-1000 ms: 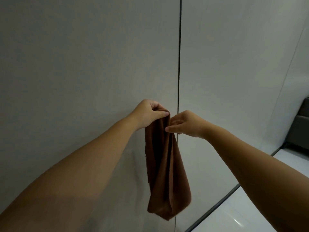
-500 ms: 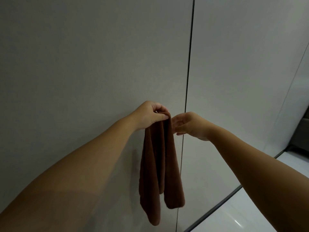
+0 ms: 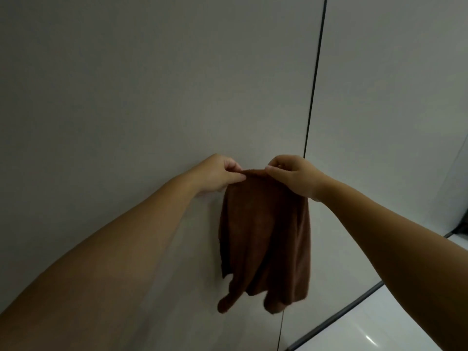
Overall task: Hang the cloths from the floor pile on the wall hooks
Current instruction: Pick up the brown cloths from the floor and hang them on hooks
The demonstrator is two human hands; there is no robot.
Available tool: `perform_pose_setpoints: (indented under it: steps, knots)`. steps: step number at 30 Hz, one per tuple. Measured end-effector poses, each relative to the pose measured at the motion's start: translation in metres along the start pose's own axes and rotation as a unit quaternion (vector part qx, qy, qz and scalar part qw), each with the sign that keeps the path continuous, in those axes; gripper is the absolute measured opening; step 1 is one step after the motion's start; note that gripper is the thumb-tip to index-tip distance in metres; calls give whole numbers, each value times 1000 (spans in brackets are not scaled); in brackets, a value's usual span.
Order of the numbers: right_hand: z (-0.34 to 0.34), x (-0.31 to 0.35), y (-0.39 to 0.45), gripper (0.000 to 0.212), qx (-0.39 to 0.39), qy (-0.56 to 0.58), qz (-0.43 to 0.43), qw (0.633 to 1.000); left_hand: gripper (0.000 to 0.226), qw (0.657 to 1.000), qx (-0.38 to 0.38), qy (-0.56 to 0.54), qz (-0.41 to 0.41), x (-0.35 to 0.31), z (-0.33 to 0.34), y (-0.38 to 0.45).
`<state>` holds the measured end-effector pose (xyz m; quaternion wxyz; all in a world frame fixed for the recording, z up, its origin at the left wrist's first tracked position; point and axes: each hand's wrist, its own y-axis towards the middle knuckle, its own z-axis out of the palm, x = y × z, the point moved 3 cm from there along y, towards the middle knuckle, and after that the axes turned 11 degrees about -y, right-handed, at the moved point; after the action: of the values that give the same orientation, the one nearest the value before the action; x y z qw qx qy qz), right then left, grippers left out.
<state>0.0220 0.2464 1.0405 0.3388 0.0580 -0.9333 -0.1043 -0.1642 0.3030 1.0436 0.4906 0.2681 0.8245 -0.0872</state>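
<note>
We've got 1 brown cloth (image 3: 266, 239) up against the wall (image 3: 152, 84), held at its top edge and hanging down in loose folds, with 2 rounded corners dangling at the bottom. It sits just left of the dark vertical seam (image 3: 314, 84) that splits the wall into panels, and the lower right bit of the cloth crosses over that seam.

Our left hand (image 3: 217, 173) has the top left corner of the cloth, thumb and fingers curled and pinching the fabric. Our right hand (image 3: 293, 174) does the same on the top right corner, fingers bent over the edge with the thumb tucked against it. The 2 hands are near each other, with a short stretch of the cloth's top edge pulled between them, right at the wall. So both grips are closed tight on the cloth, nothing loose.

We can't make out any hook, it's either behind the cloth and hands or just not visible in this dim light.

Both forearms reach in from the bottom corners. Off to the lower right there's a strip of glossy pale floor (image 3: 379, 325) with a dark baseboard line (image 3: 336, 317) where it meets the wall.
</note>
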Motion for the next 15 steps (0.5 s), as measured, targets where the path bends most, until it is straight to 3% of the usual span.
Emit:
perform_pose_setpoints:
  steps: [3,6,9,12,15]
  knots:
    - [15,14,-1,15,19,-31,-24,999,11,999,-27,-13,23,9,-9,-7]
    - [25,22,3,19,-39,-52,-41,997,10,997,-34,-58,25,14,-16,-15]
    - [36,30,2,17,-59,-29,-73,995,15,990,-59,-125,6,18,-19,-26]
    - [53,43,-2,7,-30,37,-119,992,23,980,-110,-168,11,20,-24,-38]
    - [69,55,-1,25,-14,19,-153,988,22,982,-164,-97,11,17,-37,-56]
